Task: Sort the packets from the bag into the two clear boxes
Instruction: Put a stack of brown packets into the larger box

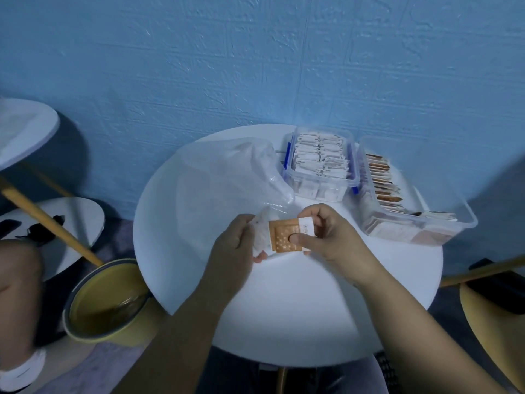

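Your right hand (326,237): grip clamped on an orange packet (285,236), thumb pressed flat on its face, just before the desk's (284,308) middle. Your left hand (235,240): grip closed on the bag's (227,177) crumpled mouth. Risk: thin, slippery film may drag along as you pull; glossy flat sachet could slide from your thumb. Boxes, rigid clear plastic, far right of desk: white box (321,163), orange box (412,194).

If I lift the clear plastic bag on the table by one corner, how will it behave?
The clear plastic bag will probably hang limp, since it lies crumpled and folded on the round white table. It looks thin and nearly empty, so likely very light. Its glossy film may slip unless pinched, as the left hand does at its edge.
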Action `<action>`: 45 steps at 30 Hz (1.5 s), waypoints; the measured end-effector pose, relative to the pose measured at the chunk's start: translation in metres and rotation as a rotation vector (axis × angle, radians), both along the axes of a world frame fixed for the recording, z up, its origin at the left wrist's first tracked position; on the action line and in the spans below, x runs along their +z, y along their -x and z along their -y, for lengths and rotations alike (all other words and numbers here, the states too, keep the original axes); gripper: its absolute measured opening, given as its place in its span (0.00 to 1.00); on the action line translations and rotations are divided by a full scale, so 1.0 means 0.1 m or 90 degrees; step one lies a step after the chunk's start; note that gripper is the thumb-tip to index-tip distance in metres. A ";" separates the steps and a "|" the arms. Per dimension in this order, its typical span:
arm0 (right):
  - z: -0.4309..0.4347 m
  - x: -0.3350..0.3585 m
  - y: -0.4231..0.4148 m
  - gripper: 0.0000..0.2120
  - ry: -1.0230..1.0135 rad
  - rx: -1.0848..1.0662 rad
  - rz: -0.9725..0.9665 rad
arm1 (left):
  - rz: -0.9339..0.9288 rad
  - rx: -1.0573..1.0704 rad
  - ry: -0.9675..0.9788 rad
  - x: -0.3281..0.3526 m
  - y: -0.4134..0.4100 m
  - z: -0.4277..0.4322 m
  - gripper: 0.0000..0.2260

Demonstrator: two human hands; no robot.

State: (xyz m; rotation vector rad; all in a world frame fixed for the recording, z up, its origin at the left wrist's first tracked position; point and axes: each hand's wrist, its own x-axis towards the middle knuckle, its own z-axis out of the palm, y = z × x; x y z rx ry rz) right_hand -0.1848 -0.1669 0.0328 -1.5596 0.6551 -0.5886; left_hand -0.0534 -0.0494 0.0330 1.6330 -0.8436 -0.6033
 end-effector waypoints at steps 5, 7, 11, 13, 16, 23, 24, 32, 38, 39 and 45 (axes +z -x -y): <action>-0.02 -0.07 0.37 0.20 0.091 -0.089 -0.082 | 0.158 -0.206 -0.077 -0.10 0.43 0.25 0.08; -0.01 -0.09 0.53 0.22 0.159 -0.116 -0.138 | 0.229 -0.245 -0.095 -0.16 0.52 0.35 0.13; 0.03 -0.12 0.83 0.15 0.266 -0.121 -0.186 | 0.403 -0.269 -0.087 -0.25 0.65 0.48 0.11; 0.04 -0.14 0.92 0.14 0.291 -0.119 -0.185 | 0.425 -0.265 -0.070 -0.27 0.69 0.51 0.10; 0.04 -0.15 0.97 0.16 0.298 -0.108 -0.186 | 0.450 -0.257 -0.050 -0.30 0.71 0.51 0.10; 0.15 -0.09 1.05 0.11 0.286 -0.075 -0.189 | 0.395 -0.294 -0.054 -0.19 0.76 0.60 0.08; 0.19 -0.02 1.11 0.10 0.274 -0.089 -0.179 | 0.377 -0.289 -0.042 -0.15 0.79 0.65 0.09; 0.96 0.77 1.68 0.05 0.408 -0.307 -0.238 | 0.504 -0.110 0.189 -0.13 1.04 1.31 0.19; 1.49 0.81 1.54 0.09 0.604 -0.118 -0.483 | 0.350 -0.079 0.243 -0.34 1.23 1.52 0.23; 1.53 0.80 1.50 0.10 0.620 -0.075 -0.526 | 0.345 -0.080 0.240 -0.37 1.25 1.52 0.23; 1.69 0.82 1.39 0.13 0.625 0.087 -0.714 | 0.342 -0.092 0.252 -0.44 1.21 1.58 0.20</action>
